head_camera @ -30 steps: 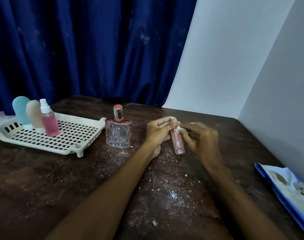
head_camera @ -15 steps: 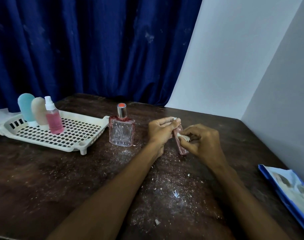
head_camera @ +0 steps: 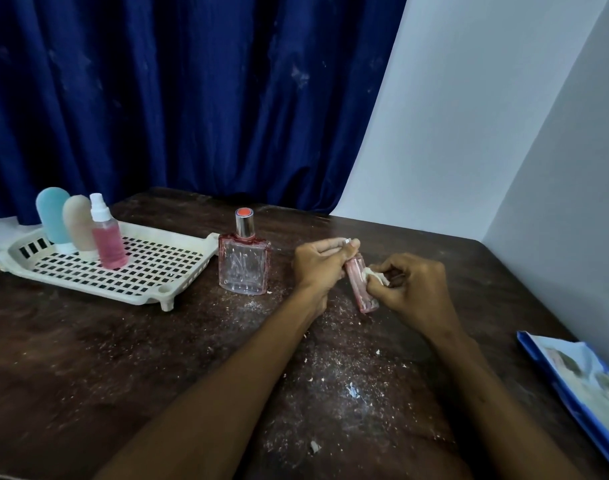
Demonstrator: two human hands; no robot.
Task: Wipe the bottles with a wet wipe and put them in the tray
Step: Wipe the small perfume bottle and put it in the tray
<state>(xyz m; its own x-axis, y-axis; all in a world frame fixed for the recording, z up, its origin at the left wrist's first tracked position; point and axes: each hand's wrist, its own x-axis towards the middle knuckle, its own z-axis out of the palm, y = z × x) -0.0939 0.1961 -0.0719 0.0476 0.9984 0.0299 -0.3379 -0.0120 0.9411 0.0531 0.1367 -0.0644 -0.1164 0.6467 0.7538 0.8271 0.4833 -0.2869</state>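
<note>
My left hand (head_camera: 318, 263) pinches the top of a slim pink bottle (head_camera: 360, 289) that stands tilted on the dark wooden table. My right hand (head_camera: 412, 289) holds a small crumpled white wet wipe (head_camera: 374, 274) against the bottle's side. To the left stands a square clear-pink perfume bottle (head_camera: 244, 259) with a silver cap, on the table. The white perforated tray (head_camera: 157, 268) at the left holds a blue bottle (head_camera: 53, 214), a beige bottle (head_camera: 78, 223) and a pink spray bottle (head_camera: 107, 237), all upright.
White crumbs and dust (head_camera: 351, 389) are scattered over the table in front of me. A blue wet wipe pack (head_camera: 580, 379) lies at the right edge. A blue curtain hangs behind; white walls close in on the right.
The wipe in my right hand has slid a little down the slim bottle's side. My left hand keeps its hold on the bottle's top. The camera shifted slightly.
</note>
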